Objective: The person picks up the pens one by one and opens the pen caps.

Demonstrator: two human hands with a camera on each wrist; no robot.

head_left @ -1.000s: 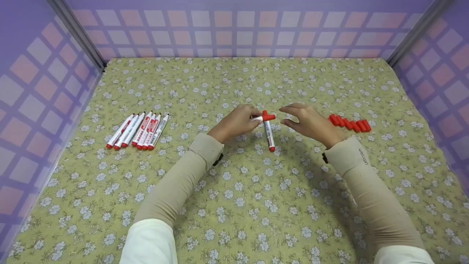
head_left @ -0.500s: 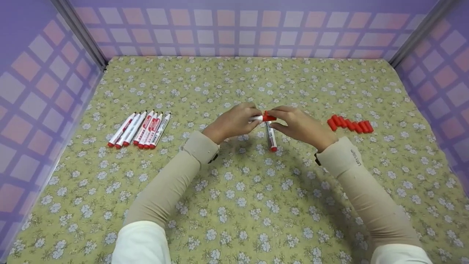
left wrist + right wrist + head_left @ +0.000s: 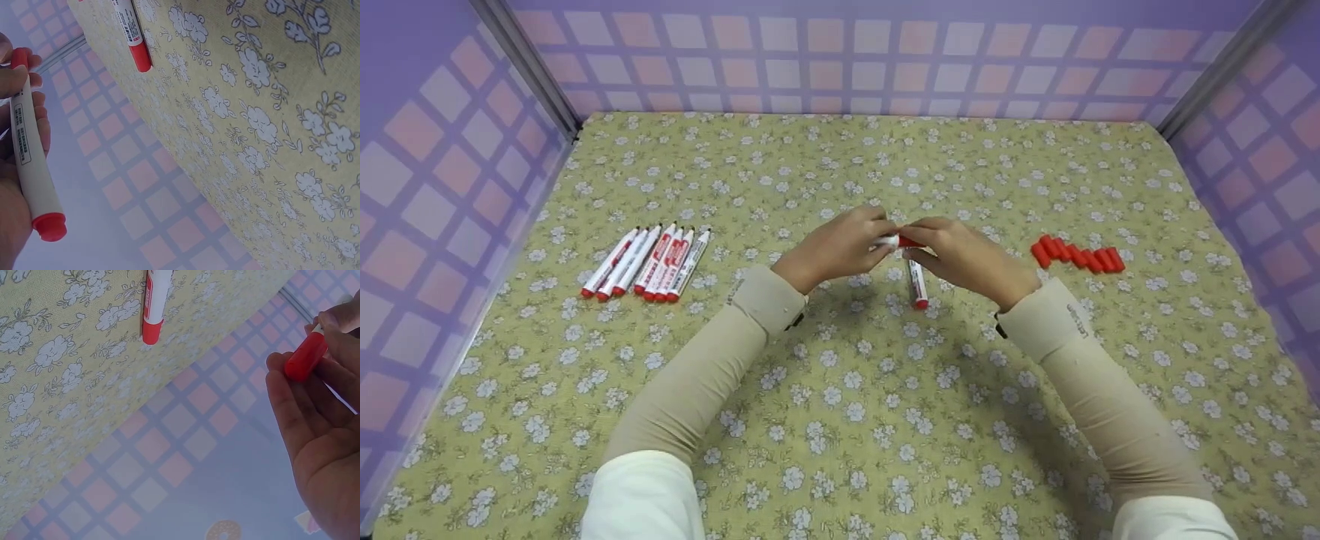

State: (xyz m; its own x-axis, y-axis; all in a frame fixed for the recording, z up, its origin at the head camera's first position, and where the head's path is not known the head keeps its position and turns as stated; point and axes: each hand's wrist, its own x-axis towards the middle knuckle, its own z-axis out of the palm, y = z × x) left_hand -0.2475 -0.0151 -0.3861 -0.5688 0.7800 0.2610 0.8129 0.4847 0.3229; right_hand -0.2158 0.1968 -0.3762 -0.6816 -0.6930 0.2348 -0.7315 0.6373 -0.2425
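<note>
**pen_guy:** So where's this at? Left hand (image 3: 840, 251) has its fingers wrapped round the barrel of a white marker (image 3: 31, 163), and the right hand (image 3: 971, 259) is pinching the red cap (image 3: 305, 357) at that marker's end, held up mid-table over the flowery cloth (image 3: 840, 420). Can't tell if the cap is seated or loose

**deskjockey:** Yeah, same read. One more marker (image 3: 916, 283) lies on the cloth just under the hands, cap end hidden, so no idea about that one. Six markers (image 3: 649, 264) sit in a tidy row off to the left, look uncapped to me, and a row of loose red caps (image 3: 1076, 253) is off to the right

**pen_guy:** So I'd guess it's early days, one or two handled and six markers left
</note>
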